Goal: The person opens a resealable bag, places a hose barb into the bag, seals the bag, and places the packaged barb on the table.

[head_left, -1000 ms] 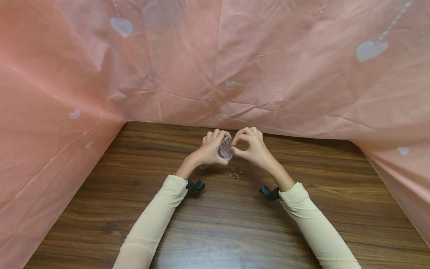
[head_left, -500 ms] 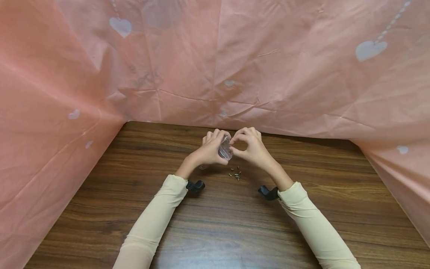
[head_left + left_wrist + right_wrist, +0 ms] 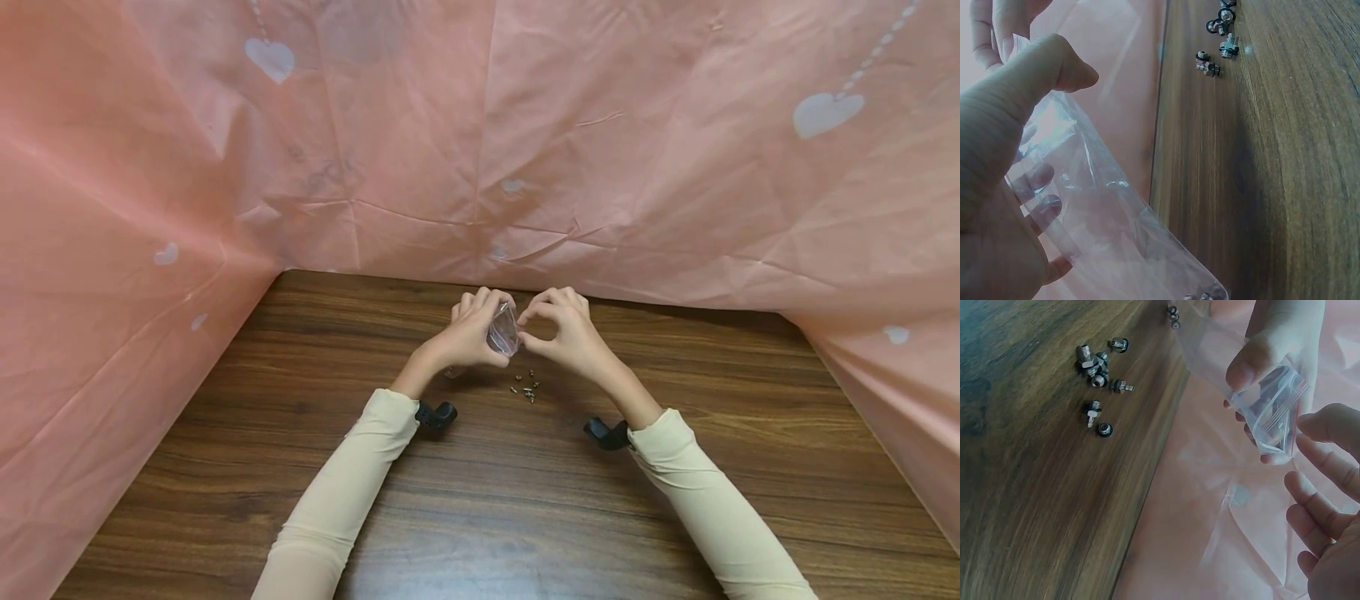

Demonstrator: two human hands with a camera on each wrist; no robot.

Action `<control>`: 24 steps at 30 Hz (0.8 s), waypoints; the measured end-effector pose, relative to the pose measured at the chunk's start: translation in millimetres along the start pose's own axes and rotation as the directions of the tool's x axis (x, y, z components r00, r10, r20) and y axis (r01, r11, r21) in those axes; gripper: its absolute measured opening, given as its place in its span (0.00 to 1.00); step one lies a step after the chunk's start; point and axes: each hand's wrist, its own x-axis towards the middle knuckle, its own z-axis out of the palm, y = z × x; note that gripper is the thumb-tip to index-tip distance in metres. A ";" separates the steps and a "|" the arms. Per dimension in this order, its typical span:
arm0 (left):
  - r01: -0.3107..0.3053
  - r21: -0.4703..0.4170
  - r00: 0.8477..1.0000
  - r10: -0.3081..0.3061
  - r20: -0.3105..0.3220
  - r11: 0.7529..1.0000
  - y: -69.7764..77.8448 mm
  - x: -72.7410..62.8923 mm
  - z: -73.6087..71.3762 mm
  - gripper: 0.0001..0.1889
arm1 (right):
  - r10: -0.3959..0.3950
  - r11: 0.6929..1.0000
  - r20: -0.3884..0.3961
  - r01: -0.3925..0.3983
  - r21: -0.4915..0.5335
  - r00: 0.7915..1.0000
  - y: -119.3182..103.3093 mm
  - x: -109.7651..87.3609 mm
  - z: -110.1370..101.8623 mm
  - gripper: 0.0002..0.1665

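A clear zip bag hangs tilted from my left hand, whose thumb and fingers grip it near its open mouth. A few metal fittings lie in the bag's bottom corner, seen in both wrist views. My right hand is at the mouth, where its thumb and index finger pinch the edge beside the red zip strip. The remaining right fingers are spread loosely below. Several small metal fittings with dark rings lie loose on the table, nearer the person than the bag.
The brown wood-grain table ends at a pink cloth with white hearts, which rises at the back and both sides. A black camera mount sits on the left wrist, and another mount on the right.
My right hand shifted slightly left over the bag's mouth, then moved back a little to the right. The left hand and the loose fittings stay in place.
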 end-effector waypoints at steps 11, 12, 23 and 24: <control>0.005 -0.011 1.000 -0.006 -0.008 1.000 -0.6 -1.0 -1.2 0.44 | -0.002 1.000 0.052 0.003 -0.027 0.999 2.6 -9.3 -1.1 0.09; 0.006 -0.010 1.000 -0.006 -0.007 1.000 -0.8 -0.9 -1.3 0.44 | -0.003 1.000 0.056 0.004 -0.031 0.998 3.4 -10.5 -0.8 0.09; 0.011 -0.014 1.000 -0.011 -0.002 1.000 -1.4 -0.6 -0.7 0.44 | -0.024 0.997 0.123 0.033 -0.070 0.992 8.6 -23.3 2.9 0.08; 0.012 -0.017 1.000 -0.012 0.001 1.000 -1.3 -0.6 -0.7 0.44 | -0.029 0.997 0.129 0.038 -0.068 0.991 8.9 -24.5 3.2 0.08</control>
